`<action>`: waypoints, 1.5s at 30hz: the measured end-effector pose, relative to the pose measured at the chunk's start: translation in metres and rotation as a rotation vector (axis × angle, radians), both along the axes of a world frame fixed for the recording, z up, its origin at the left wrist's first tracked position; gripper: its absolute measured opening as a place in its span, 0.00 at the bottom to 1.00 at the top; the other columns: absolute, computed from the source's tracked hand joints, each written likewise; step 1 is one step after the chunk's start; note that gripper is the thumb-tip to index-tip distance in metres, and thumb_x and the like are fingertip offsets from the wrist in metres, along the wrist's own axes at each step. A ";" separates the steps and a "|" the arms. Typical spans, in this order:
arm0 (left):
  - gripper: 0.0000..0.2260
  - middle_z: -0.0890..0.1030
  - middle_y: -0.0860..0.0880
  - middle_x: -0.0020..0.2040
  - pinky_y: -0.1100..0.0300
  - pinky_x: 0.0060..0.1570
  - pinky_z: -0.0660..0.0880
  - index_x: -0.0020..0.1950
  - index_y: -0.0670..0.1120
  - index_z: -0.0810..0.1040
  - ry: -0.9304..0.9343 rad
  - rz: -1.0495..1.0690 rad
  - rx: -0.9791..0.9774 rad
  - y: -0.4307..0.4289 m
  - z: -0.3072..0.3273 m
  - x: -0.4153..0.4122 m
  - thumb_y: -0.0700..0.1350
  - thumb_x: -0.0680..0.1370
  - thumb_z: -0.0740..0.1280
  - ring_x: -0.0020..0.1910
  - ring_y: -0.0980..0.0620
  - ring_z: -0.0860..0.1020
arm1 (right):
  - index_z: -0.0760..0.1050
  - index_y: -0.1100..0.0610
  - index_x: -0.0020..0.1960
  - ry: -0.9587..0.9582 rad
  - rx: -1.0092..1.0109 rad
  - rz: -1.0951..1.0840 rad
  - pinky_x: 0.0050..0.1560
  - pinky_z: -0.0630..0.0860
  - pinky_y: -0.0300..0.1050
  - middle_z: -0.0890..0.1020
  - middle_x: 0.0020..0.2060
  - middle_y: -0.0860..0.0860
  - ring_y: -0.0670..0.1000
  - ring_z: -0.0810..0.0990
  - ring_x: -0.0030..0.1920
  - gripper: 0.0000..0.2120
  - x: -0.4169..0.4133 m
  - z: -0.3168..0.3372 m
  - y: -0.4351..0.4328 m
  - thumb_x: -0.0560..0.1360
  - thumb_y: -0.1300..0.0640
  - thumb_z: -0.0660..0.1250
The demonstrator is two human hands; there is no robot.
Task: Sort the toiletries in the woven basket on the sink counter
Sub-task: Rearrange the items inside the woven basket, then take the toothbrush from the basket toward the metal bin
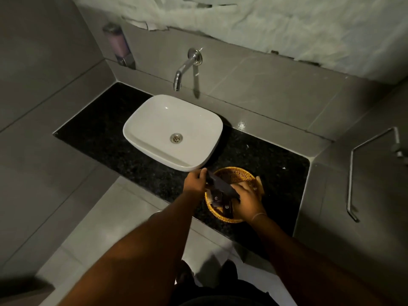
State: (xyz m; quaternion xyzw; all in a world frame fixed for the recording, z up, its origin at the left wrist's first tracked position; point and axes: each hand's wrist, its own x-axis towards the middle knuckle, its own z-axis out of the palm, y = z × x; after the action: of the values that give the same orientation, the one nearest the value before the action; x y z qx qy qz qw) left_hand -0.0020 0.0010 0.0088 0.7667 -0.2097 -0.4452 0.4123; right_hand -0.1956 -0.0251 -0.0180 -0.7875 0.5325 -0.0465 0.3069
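Observation:
A round woven basket (235, 173) sits on the black granite counter (114, 142), to the right of the white basin. Inside it lie small dark toiletry boxes (217, 199) with pale logos. A long dark box (220, 184) is held slantwise over the basket's left side. My left hand (195, 181) grips its upper left end at the basket's rim. My right hand (248, 200) is closed on its lower right end, over the basket and covering much of the inside.
A white vessel basin (154, 120) stands mid-counter under a chrome wall spout (183, 69). A soap dispenser (119, 46) hangs on the left wall. A metal towel rail (351, 180) is on the right wall. Pale floor tiles lie below the counter edge.

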 end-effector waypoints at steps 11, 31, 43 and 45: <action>0.18 0.85 0.29 0.58 0.36 0.58 0.85 0.63 0.35 0.80 0.163 0.177 -0.014 0.021 0.007 0.008 0.47 0.91 0.57 0.51 0.32 0.86 | 0.71 0.50 0.74 0.129 -0.046 0.135 0.73 0.31 0.39 0.69 0.69 0.45 0.49 0.70 0.74 0.24 0.001 0.001 -0.004 0.79 0.56 0.66; 0.16 0.87 0.47 0.57 0.46 0.62 0.80 0.68 0.50 0.82 -0.280 -0.522 -0.068 0.027 0.035 0.044 0.56 0.85 0.67 0.59 0.46 0.85 | 0.81 0.50 0.48 -0.585 0.616 -0.474 0.35 0.85 0.46 0.87 0.43 0.57 0.52 0.84 0.37 0.26 0.093 0.058 -0.016 0.75 0.28 0.60; 0.24 0.85 0.45 0.67 0.50 0.53 0.76 0.73 0.52 0.80 -1.139 -1.305 0.406 0.015 0.095 0.006 0.64 0.83 0.67 0.66 0.41 0.84 | 0.79 0.56 0.60 -0.622 1.110 -0.684 0.43 0.81 0.50 0.85 0.46 0.56 0.55 0.83 0.46 0.12 0.063 0.030 -0.004 0.81 0.51 0.66; 0.21 0.84 0.44 0.69 0.48 0.61 0.80 0.73 0.50 0.80 -1.184 -1.333 0.459 0.014 0.099 -0.008 0.58 0.84 0.67 0.68 0.40 0.83 | 0.78 0.56 0.60 -0.704 1.209 -0.717 0.42 0.80 0.51 0.85 0.46 0.57 0.55 0.82 0.46 0.11 0.060 0.026 0.000 0.82 0.52 0.65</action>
State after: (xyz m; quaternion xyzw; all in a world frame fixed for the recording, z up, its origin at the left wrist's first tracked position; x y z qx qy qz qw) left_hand -0.0102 0.0147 0.1082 0.6532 -0.6914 -0.1562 -0.2664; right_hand -0.1355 -0.0249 0.0077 -0.2030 0.5584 -0.0918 0.7991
